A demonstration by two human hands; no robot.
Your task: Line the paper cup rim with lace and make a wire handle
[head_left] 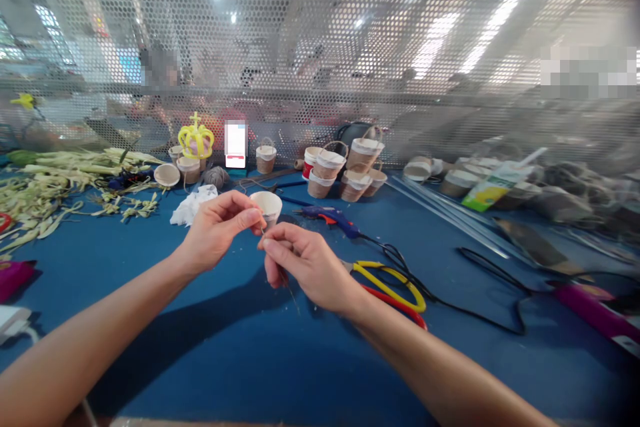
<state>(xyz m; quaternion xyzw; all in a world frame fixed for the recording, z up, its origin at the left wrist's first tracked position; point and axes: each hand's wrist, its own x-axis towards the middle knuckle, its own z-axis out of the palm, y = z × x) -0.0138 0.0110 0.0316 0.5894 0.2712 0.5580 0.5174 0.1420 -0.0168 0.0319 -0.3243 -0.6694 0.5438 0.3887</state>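
My left hand (216, 228) holds a small paper cup (267, 206) by its rim, fingers closed round it, just above the blue table (210, 347). My right hand (307, 266) is pinched shut on a thin piece of string or wire (289, 288) that trails down from the fingers, right below the cup. Both hands meet near the middle of the view.
Yellow-handled scissors (395, 284) and a blue glue gun (333, 217) lie right of my hands. A cluster of wrapped cups (345, 170) stands at the back. Straw strips (55, 187) pile at the left, black cable (490, 294) at the right. A perforated screen (320, 54) closes the back.
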